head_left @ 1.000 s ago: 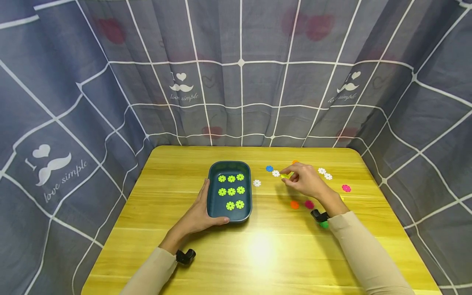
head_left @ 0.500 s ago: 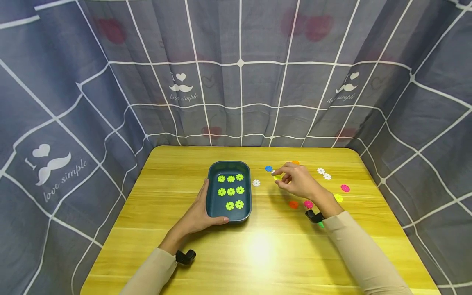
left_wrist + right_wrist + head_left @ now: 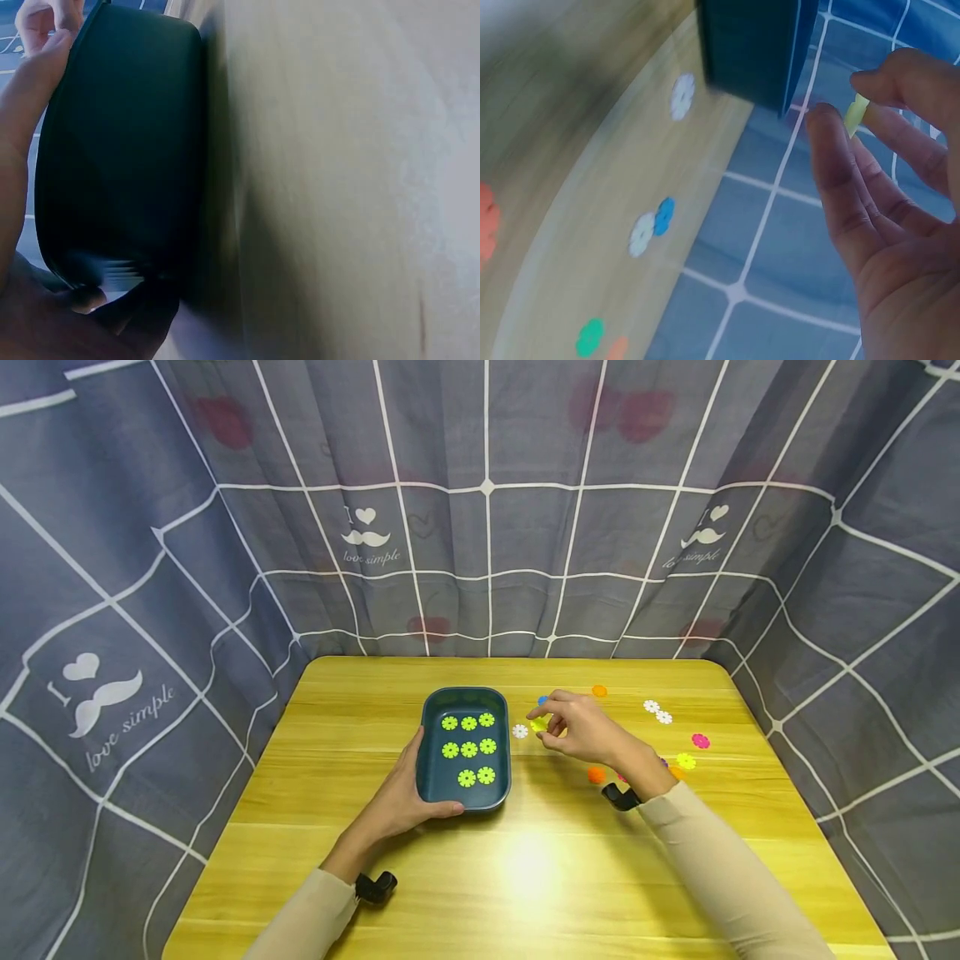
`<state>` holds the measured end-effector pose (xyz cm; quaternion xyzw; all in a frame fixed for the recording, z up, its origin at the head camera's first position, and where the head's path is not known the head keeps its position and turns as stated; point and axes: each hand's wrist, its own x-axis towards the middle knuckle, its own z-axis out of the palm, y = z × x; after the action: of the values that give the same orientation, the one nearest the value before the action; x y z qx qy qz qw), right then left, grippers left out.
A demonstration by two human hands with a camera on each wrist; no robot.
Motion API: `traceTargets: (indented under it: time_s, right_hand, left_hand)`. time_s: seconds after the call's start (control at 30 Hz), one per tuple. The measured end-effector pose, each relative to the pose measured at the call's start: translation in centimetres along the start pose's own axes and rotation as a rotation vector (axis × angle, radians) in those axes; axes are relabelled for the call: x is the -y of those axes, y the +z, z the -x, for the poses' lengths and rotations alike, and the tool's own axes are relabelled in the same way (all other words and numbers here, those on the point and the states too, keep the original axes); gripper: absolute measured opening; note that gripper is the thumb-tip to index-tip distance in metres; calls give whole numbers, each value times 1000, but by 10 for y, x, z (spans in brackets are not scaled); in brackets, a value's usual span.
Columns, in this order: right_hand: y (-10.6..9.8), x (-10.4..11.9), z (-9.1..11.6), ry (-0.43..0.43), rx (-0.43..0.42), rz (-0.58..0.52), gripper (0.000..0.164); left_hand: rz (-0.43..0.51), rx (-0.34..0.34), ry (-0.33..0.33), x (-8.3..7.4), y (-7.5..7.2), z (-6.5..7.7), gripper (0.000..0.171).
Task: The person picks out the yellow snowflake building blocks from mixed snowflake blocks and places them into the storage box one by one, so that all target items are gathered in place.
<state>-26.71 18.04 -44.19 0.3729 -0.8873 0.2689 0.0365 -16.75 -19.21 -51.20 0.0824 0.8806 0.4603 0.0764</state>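
My left hand (image 3: 393, 793) holds a dark teal tray (image 3: 501, 793), its thumb at the near rim and its fingers along the left side. In the left wrist view the tray's outer wall (image 3: 127, 135) fills much of the picture. Several yellow-green flower-shaped discs (image 3: 468, 749) lie in rows on the tray's floor. Just right of the tray, above the table, my right hand (image 3: 588, 728) pinches a yellow flower-shaped disc (image 3: 538, 724) between thumb and fingertips. In the right wrist view this disc (image 3: 856, 114) appears edge-on.
A white disc (image 3: 520, 732) lies beside the tray on the wooden table (image 3: 337, 710). Further right are two white discs (image 3: 657, 712), pink (image 3: 701, 741), orange (image 3: 596, 776) and yellow (image 3: 686, 762) ones. A blue disc (image 3: 664, 217) is partly hidden in the head view. Patterned curtains (image 3: 450, 527) surround the table.
My right hand has moved left towards the tray with the yellow disc pinched in it. The left hand and the tray stay in place.
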Motion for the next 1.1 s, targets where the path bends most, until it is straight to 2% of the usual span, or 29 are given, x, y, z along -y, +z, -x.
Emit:
traceTargets:
  time_s: [0.3,0.6,1.1]
  right_hand:
    - [7,17,-20,-77,63,-39,31]
    - [17,36,-40,-139,137,-58,29]
    - [36,63,-72,-214,267,-4,28]
  left_hand:
    - [22,5,49,1,0,-1,156]
    - [42,32,62,2,-2,-1,155]
    - [46,71,30,4,-5,0,154]
